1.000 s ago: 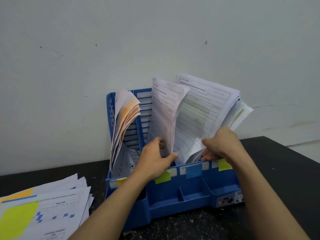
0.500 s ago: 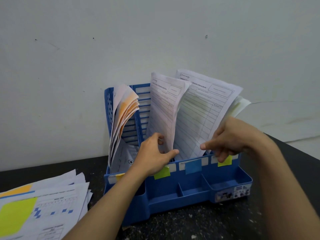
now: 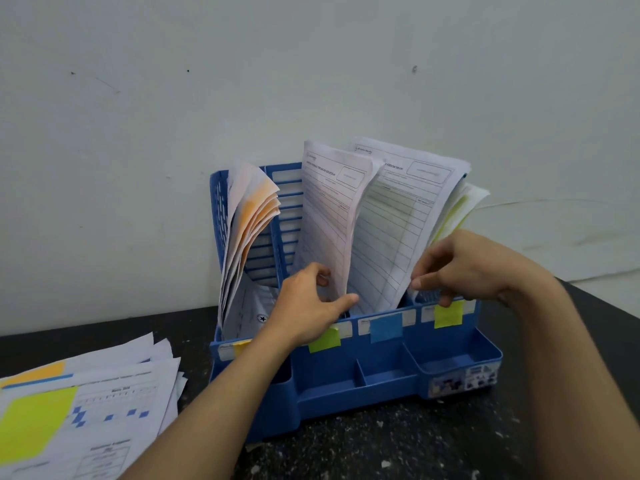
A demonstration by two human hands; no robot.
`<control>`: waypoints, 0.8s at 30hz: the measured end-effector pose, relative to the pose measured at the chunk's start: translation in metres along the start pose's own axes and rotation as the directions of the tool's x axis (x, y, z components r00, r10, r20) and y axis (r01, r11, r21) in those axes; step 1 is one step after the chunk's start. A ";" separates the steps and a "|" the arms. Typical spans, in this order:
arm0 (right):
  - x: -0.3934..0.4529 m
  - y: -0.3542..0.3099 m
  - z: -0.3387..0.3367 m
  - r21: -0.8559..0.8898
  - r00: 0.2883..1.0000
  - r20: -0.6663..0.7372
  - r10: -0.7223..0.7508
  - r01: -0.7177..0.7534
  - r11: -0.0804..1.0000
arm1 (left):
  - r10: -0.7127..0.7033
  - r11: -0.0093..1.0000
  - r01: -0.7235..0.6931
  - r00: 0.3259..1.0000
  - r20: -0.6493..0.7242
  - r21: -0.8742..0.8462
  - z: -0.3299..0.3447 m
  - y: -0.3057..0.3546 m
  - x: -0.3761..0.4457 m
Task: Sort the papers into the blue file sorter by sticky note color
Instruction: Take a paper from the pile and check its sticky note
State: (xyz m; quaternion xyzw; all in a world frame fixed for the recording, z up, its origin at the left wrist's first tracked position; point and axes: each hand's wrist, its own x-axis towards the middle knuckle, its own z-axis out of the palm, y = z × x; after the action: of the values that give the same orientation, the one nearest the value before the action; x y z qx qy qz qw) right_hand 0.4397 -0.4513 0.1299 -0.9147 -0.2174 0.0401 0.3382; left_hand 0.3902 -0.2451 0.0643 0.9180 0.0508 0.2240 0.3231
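The blue file sorter [image 3: 349, 372] stands against the wall, with an orange [image 3: 242, 345], a green [image 3: 325, 341], a blue [image 3: 386, 326] and a yellow sticky note [image 3: 448, 314] on its front rail. Papers stand in its slots: orange-tinted sheets [image 3: 249, 230] at the left, a form sheet [image 3: 329, 216] in the second slot, a lined form [image 3: 394, 230] in the third, yellow-edged sheets [image 3: 460, 206] at the right. My left hand [image 3: 308, 303] pinches the lower edge of the second-slot form sheet. My right hand [image 3: 460, 268] pinches the lower right edge of the lined form.
A loose stack of papers [image 3: 104, 403] lies flat on the dark table [image 3: 433, 445] at the left, its top sheet carrying a large green sticky note [image 3: 31, 424]. Small front trays of the sorter face me. A pale wall stands right behind the sorter.
My right hand rose from low inside the third slot to the lined form's right edge. My left hand stayed holding the second-slot sheet. The view shifted slightly.
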 end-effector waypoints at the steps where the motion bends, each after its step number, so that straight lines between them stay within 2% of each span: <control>1: -0.002 0.000 -0.002 0.026 0.999 -0.037 -0.019 0.020 0.999 | 0.002 1.000 -0.002 1.000 0.002 -0.002 0.000 0.000 0.000; 5: -0.010 -0.007 0.007 0.127 0.985 -0.166 -0.048 0.070 0.989 | 0.004 0.998 -0.005 1.000 -0.006 -0.068 -0.004 0.001 -0.001; 9: -0.021 -0.020 0.031 0.094 0.984 -0.152 -0.091 0.106 0.990 | -0.043 0.995 0.036 0.997 -0.071 -0.095 -0.006 0.004 -0.004; 11: -0.027 -0.026 0.041 0.073 0.984 -0.129 -0.119 0.129 0.989 | -0.054 0.998 0.053 0.998 -0.038 -0.013 -0.007 0.008 -0.005; 13: -0.035 -0.030 0.049 0.041 0.982 -0.121 -0.142 0.148 0.988 | -0.021 0.997 0.020 1.000 0.006 0.077 -0.013 0.012 -0.009; 15: -0.040 -0.033 0.056 0.034 0.978 -0.136 -0.156 0.161 0.986 | 0.031 0.995 -0.033 0.999 0.020 0.094 -0.024 0.014 -0.017; 17: -0.046 -0.038 0.064 0.074 0.975 -0.156 -0.160 0.173 0.982 | 0.081 0.995 -0.083 0.996 0.033 0.056 -0.039 0.013 -0.031; 20: -0.057 -0.050 0.082 0.150 0.967 -0.155 -0.201 0.224 0.963 | 0.138 0.990 -0.134 0.980 0.141 -0.034 -0.071 0.003 -0.063; 22: -0.061 -0.058 0.095 0.183 0.962 -0.152 -0.226 0.252 0.950 | 0.131 0.989 -0.111 0.967 0.218 -0.102 -0.091 -0.008 -0.087; 24: -0.068 -0.071 0.115 0.213 0.960 -0.129 -0.248 0.271 0.939 | 0.095 0.987 -0.061 0.968 0.231 -0.150 -0.114 -0.025 -0.115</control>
State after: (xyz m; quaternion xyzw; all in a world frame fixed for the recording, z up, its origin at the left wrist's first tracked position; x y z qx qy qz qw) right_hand 0.3270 -0.3627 0.0823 -0.8338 -0.3129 -0.0258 0.4541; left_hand 0.2384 -0.1877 0.0843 0.9143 -0.0406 0.1281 0.3821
